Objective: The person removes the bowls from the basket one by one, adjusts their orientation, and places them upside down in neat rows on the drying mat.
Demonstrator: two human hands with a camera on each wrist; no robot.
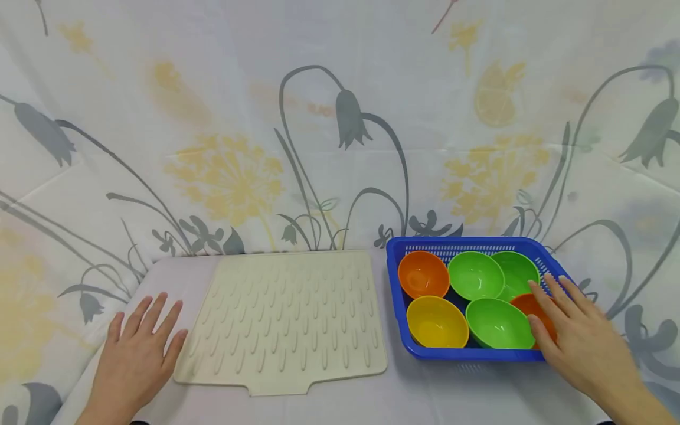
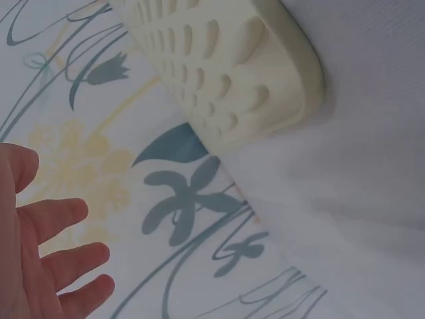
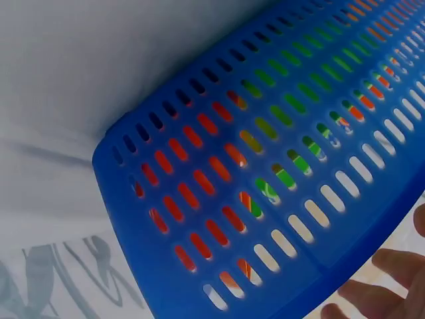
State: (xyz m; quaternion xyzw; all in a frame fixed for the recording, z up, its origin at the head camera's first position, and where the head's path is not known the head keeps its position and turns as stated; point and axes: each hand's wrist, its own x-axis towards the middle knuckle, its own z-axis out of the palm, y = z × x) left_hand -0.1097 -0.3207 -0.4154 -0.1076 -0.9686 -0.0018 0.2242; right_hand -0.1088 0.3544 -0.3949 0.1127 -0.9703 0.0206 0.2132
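My left hand (image 1: 137,348) is left of a cream ridged drying mat (image 1: 287,316), fingers spread and holding nothing. In the left wrist view its fingers (image 2: 70,256) are apart from the mat's corner (image 2: 299,100). My right hand (image 1: 584,342), fingers extended, overlaps the right side of a blue plastic basket (image 1: 478,355) and partly hides an orange bowl (image 1: 528,304). Inside the basket are another orange bowl (image 1: 423,275), a yellow bowl (image 1: 437,323) and several green bowls (image 1: 500,324). From the right wrist, the slotted basket wall (image 3: 126,199) shows, with fingers (image 3: 372,299) beside its rim.
A pale cloth (image 1: 425,392) covers the table under the mat and basket. Behind it rises a white curtain (image 1: 340,189) printed with grey and yellow flowers. A narrow gap separates the mat from the basket.
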